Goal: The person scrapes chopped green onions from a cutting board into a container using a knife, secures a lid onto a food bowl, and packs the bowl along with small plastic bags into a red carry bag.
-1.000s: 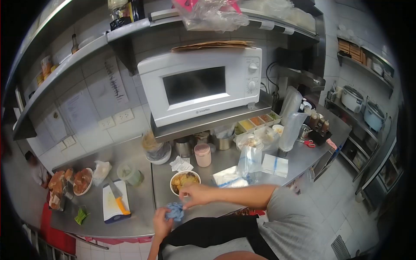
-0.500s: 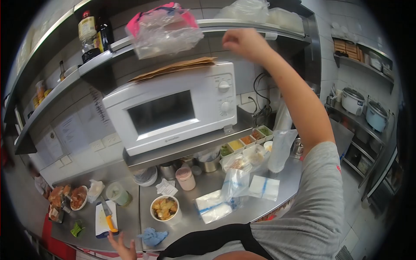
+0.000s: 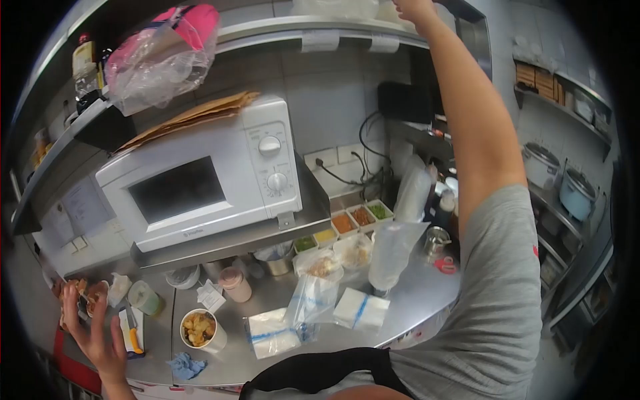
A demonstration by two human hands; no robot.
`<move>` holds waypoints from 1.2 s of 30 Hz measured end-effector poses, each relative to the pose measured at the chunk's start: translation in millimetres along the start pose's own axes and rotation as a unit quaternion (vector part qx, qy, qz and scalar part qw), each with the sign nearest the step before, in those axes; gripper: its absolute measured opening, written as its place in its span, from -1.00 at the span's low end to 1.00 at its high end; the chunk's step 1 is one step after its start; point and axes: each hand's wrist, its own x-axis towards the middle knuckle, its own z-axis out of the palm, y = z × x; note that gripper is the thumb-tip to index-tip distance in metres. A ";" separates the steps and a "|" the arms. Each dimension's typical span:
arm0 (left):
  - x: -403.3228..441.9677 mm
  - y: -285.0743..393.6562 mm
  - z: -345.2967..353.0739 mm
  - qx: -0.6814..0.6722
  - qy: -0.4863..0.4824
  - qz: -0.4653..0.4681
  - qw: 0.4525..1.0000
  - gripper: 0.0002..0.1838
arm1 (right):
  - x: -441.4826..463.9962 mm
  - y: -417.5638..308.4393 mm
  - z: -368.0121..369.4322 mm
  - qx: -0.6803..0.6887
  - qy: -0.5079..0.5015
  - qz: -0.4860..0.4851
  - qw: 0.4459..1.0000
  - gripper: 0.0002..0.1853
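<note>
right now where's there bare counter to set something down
Bare steel shows between the food bowl and the greenish container, and right of the rightmost white packet, short of the red scissors. It's crowded below the microwave, around the pink jar.

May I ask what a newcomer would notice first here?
Probably the boxy white microwave, left of centre, with a bright pink item in the top left. Then the right hand, raised at the top edge, and, lower down, the round white bowl of golden-brown food beside a crumpled light-blue wad on the steel counter.
</note>
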 end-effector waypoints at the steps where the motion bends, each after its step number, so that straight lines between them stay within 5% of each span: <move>1: 8.9 5.4 -6.3 0.014 0.003 0.020 1.000 -0.66 | -26.0 -38.7 -5.2 0.034 0.119 0.073 0.990 -0.79; 3: 18.2 11.3 -11.9 0.023 0.013 0.051 0.998 -0.67 | -23.0 -41.9 8.0 0.053 0.186 0.028 0.981 -0.81; 5: 16.4 17.5 -11.9 0.008 0.019 0.063 0.998 -0.66 | -15.9 -41.3 10.9 0.146 0.096 0.110 0.978 -0.77; 8: 11.6 34.7 -9.2 -0.020 -0.009 0.028 0.999 -0.67 | 8.6 -35.0 30.6 0.190 0.110 0.115 0.969 -0.77; 17: 106.8 119.7 -19.7 -0.037 -0.032 -0.005 0.999 -0.50 | 17.9 -92.2 25.4 0.162 0.129 -0.131 0.970 -0.77; 21: 235.2 176.0 -11.2 -0.013 0.022 0.136 0.990 -0.35 | 22.2 -69.8 31.4 0.281 0.074 -0.128 0.948 -0.80; 25: 369.9 241.4 21.6 0.000 0.183 0.276 0.944 -0.52 | -12.8 -54.5 16.1 0.286 0.089 -0.161 0.940 -0.82; 29: 482.6 284.4 69.9 -0.005 0.100 0.204 0.974 -0.43 | -37.6 -42.2 13.2 0.339 0.071 -0.163 0.924 -0.79; 34: 548.6 309.0 115.6 -0.096 0.113 0.027 0.989 -0.73 | -40.0 -12.0 33.7 0.324 0.084 -0.182 0.925 -0.74; 35: 554.6 309.4 122.7 -0.162 0.211 0.029 0.964 -0.86 | -40.5 -4.3 35.2 0.308 0.086 -0.169 0.932 -0.74; 36: 558.2 310.3 124.4 -0.136 0.204 0.001 0.969 -0.88 | -39.9 3.4 36.9 0.333 0.084 -0.183 0.921 -0.75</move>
